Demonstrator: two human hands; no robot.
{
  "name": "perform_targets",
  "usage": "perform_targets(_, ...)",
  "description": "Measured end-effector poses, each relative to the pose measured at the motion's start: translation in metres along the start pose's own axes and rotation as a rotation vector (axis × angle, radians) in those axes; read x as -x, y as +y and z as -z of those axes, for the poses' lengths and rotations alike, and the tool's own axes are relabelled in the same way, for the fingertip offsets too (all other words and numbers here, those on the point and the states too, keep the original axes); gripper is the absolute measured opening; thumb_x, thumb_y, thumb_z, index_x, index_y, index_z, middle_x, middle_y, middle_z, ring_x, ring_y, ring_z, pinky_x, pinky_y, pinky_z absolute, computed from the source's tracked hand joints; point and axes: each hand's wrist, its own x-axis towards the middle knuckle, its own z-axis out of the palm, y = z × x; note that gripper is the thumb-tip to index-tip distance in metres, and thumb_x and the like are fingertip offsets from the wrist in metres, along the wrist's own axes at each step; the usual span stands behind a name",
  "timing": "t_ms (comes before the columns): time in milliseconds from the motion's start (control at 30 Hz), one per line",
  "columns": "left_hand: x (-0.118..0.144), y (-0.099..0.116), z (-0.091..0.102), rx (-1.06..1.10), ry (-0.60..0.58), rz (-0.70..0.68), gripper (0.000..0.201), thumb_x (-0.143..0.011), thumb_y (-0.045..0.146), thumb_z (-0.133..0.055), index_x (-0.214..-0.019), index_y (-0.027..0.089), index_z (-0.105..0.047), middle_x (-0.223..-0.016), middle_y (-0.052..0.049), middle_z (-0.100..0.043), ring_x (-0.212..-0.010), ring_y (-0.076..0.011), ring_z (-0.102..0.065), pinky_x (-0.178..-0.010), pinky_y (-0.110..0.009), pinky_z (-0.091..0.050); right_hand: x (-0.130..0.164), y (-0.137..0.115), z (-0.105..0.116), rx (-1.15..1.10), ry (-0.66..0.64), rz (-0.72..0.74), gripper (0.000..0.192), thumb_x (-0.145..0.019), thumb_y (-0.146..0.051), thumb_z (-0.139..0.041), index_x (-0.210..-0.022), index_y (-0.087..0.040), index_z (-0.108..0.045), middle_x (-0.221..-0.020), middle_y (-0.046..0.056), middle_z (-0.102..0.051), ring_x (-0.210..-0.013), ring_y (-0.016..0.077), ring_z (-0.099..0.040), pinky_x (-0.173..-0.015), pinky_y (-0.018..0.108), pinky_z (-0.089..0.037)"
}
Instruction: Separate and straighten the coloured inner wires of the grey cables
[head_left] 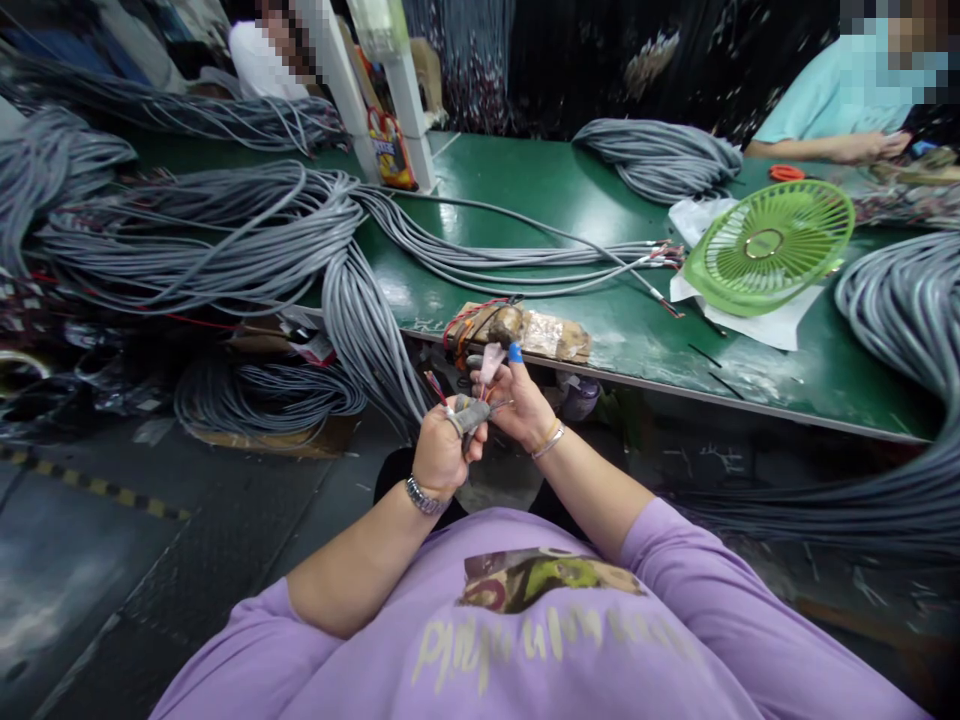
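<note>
My left hand [441,450], with a metal watch at the wrist, is closed around the end of a grey cable. Grey wrapping covers its thumb area, and coloured wire ends [433,385] stick out beside it. Thin red and bare wires [489,394] run from there to my right hand [527,408], whose fingers are pinched on them. That hand has a blue cover [515,352] on one fingertip and a pale wrap [491,362] on another digit. Just beyond both hands, a worn wooden block [555,335] with tape and a dark lump lies at the bench edge.
A green bench [510,180] spans the front. Thick bundles of grey cable [247,230] lie at left and hang over its edge. At right are a green fan [772,245], another cable bundle [911,310] and red-handled scissors [787,173]. Another person works at far right.
</note>
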Motion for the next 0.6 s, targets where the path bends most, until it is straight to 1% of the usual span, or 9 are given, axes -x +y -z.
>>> perform_targets(67,0.0042,-0.0002,-0.0003,-0.009,0.005,0.003,0.031,-0.066,0.039,-0.074,-0.063,0.017,-0.052,-0.046,0.003,-0.055,-0.029,-0.0044,-0.039,-0.029,-0.015,-0.023,0.0017,-0.0029,0.0021,0.02,-0.027,-0.028,0.056,-0.083,-0.07,-0.048,-0.086,-0.017,-0.065,-0.075,0.003,-0.066,-0.06,0.0123,-0.055,-0.054,0.025,-0.044)
perform_targets(133,0.0066,-0.0003,-0.0003,0.006,0.015,0.005,0.031,-0.065,0.039,-0.074,-0.064,0.017,-0.053,-0.047,0.004,-0.056,-0.029,-0.0043,-0.039,-0.029,-0.015,-0.023,0.0029,-0.005,0.003,0.029,-0.036,-0.033,0.048,-0.084,-0.064,-0.051,-0.087,-0.018,-0.065,-0.079,0.003,-0.067,-0.061,0.0123,-0.055,-0.055,0.025,-0.045)
perform_targets(233,0.0058,0.0003,0.0005,0.042,0.04,-0.001,0.028,-0.066,0.037,-0.073,-0.067,0.016,-0.054,-0.047,0.004,-0.055,-0.03,-0.0044,-0.04,-0.029,-0.015,-0.023,0.0036,-0.0051,0.0031,0.047,-0.008,0.008,0.032,-0.085,-0.049,-0.059,-0.083,-0.018,-0.064,-0.073,0.001,-0.064,-0.057,0.0098,-0.052,-0.053,0.022,-0.043)
perform_targets(300,0.0036,0.0013,0.0007,0.053,0.051,0.003,0.025,-0.066,0.035,-0.072,-0.069,0.016,-0.055,-0.047,0.004,-0.055,-0.03,-0.0045,-0.04,-0.029,-0.015,-0.023,0.0032,-0.0035,0.0035,0.076,0.008,0.062,0.027,-0.083,-0.044,-0.063,-0.08,-0.017,-0.063,-0.068,-0.001,-0.062,-0.054,0.0087,-0.049,-0.049,0.021,-0.04)
perform_targets(467,-0.0013,0.0048,-0.002,0.079,0.061,0.027,0.024,-0.064,0.034,-0.07,-0.068,0.016,-0.055,-0.046,0.004,-0.054,-0.03,-0.0045,-0.039,-0.029,-0.015,-0.023,0.0014,0.0,0.0056,0.148,-0.02,0.174,0.032,-0.077,-0.047,-0.07,-0.079,-0.016,-0.064,-0.067,-0.001,-0.061,-0.055,0.0082,-0.05,-0.051,0.021,-0.041)
perform_targets(600,-0.0028,0.0059,-0.0044,0.092,0.058,0.034,0.022,-0.063,0.033,-0.069,-0.069,0.017,-0.055,-0.046,0.004,-0.054,-0.03,-0.0046,-0.038,-0.029,-0.015,-0.023,0.0013,-0.0004,0.0044,0.156,0.009,0.162,0.035,-0.078,-0.05,-0.069,-0.081,-0.015,-0.065,-0.069,0.0,-0.063,-0.057,0.0082,-0.052,-0.052,0.021,-0.041)
